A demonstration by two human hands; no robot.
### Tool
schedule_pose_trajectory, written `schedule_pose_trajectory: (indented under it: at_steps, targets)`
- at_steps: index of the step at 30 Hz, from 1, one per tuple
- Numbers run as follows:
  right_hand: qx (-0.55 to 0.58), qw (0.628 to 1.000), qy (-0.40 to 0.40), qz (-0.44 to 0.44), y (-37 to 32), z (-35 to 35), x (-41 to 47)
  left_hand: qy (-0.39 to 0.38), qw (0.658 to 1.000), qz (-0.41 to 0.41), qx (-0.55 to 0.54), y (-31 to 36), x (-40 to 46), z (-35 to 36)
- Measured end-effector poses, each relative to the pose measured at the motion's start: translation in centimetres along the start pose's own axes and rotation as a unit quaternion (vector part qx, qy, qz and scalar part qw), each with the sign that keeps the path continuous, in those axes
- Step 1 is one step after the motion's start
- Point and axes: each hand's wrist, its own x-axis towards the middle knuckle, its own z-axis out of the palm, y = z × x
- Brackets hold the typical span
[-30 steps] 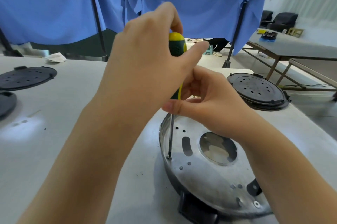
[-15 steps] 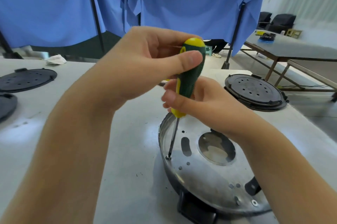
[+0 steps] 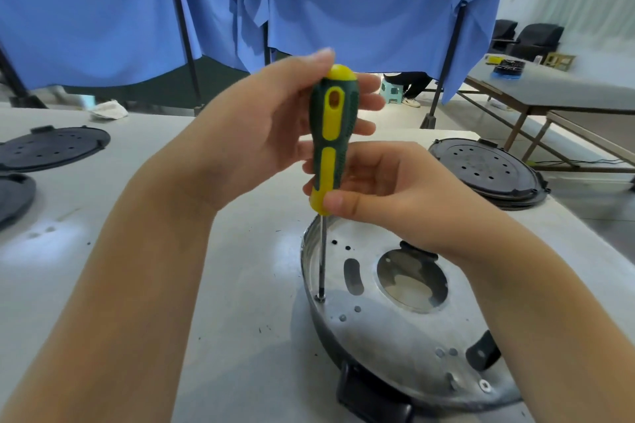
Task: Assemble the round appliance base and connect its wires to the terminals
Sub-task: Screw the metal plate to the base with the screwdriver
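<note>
I have the table (image 3: 103,268) filling the lower view, pale and flat, with blue cloth (image 3: 360,10) hung behind it. On it, just in front of me and to my right, sits the base (image 3: 395,329), a round metal pan with a large central hole and small holes scattered across its floor. Two black lids (image 3: 51,147) lie well apart from it, one far left, one far right.

My left hand (image 3: 261,133) is wrapped round the upper handle of the screwdriver (image 3: 331,137), fingers curled behind it and thumb up near the yellow cap. My right hand (image 3: 388,188) pinches the lower yellow collar between thumb and fingers, steadying it.

The relation that matters: the screwdriver stands nearly upright, its long axis running straight down from my grip to the screw (image 3: 321,298), which sits at the base's left inner rim, directly below both hands. The tip looks seated in the screw head, though it is too small to be sure.

I judge the next move is turning about that vertical axis while pressing down. If I let the handle lean, the tip may slip out and skate across the metal. No wires or terminals are in view.
</note>
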Motion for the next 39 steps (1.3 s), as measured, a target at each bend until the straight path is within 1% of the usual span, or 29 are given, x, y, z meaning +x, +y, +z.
schedule_pose_trajectory:
  at_steps: [1,3,4,5,7,9,11,13,16,18,20,22,23,29,31,32,34,35,37,39]
  targets:
    - [-0.021,1.0,0.006,-0.006,-0.1,0.2,0.0,0.028,0.997,0.01,0.076,0.2,-0.2,0.3]
    - [-0.042,0.999,0.015,-0.014,-0.1,0.4,0.0,0.079,0.968,0.047,0.231,0.7,-0.6,0.9]
    - [-0.05,0.998,0.019,-0.015,0.0,0.3,0.0,0.102,0.953,0.071,0.276,0.8,-0.8,1.2]
    - [-0.062,0.998,0.025,-0.014,0.0,0.3,0.0,0.123,0.943,0.09,0.297,1.0,-1.0,1.5]
    - [-0.096,0.994,0.042,-0.011,0.2,0.2,0.1,0.158,0.935,0.111,0.297,1.1,-1.1,1.7]
    - [-0.118,0.991,0.067,-0.012,0.4,0.4,0.2,0.161,0.944,0.115,0.264,1.2,-1.0,1.7]
    - [-0.124,0.988,0.09,-0.019,0.4,0.6,0.3,0.133,0.953,0.111,0.248,1.2,-1.1,1.6]
    - [-0.133,0.986,0.094,-0.017,0.4,0.8,0.3,0.086,0.961,0.109,0.238,1.1,-1.3,1.4]
    - [-0.137,0.988,0.063,0.023,0.4,0.9,0.3,0.023,0.978,0.094,0.183,0.7,-1.2,0.8]
    - [-0.104,0.993,0.02,0.05,0.3,0.5,0.2,-0.001,0.986,0.079,0.145,0.3,-1.1,0.3]
    - [-0.013,0.998,-0.021,0.062,0.1,-0.1,0.0,-0.008,0.99,0.065,0.124,0.1,-1.0,-0.4]
    - [0.083,0.994,-0.039,0.065,-0.1,-0.6,-0.1,-0.01,0.992,0.057,0.109,-0.2,-0.9,-1.1]
    - [0.097,0.993,-0.037,0.059,-0.1,-0.6,-0.1,-0.013,0.993,0.055,0.1,-0.3,-0.9,-1.3]
    - [0.03,0.999,0.008,0.011,0.2,-0.3,0.0,-0.032,0.998,0.034,0.05,-0.1,-0.7,-1.0]
    - [-0.027,0.999,0.039,-0.006,0.2,0.0,0.1,-0.008,0.995,0.031,0.09,0.3,-0.8,-0.5]
    - [-0.05,0.997,0.051,-0.011,0.3,0.2,0.2,0.019,0.989,0.041,0.143,0.5,-0.9,-0.1]
    - [-0.063,0.996,0.062,-0.018,0.3,0.5,0.2,0.08,0.96,0.067,0.26,0.8,-1.1,0.6]
    - [-0.064,0.996,0.064,-0.022,0.2,0.5,0.2,0.105,0.946,0.08,0.296,0.9,-1.1,1.0]
    - [-0.068,0.995,0.067,-0.025,0.1,0.4,0.1,0.138,0.934,0.103,0.311,1.1,-1.2,1.6]
    - [-0.079,0.994,0.078,-0.022,0.1,0.4,0.1,0.15,0.936,0.114,0.299,1.2,-1.1,1.7]
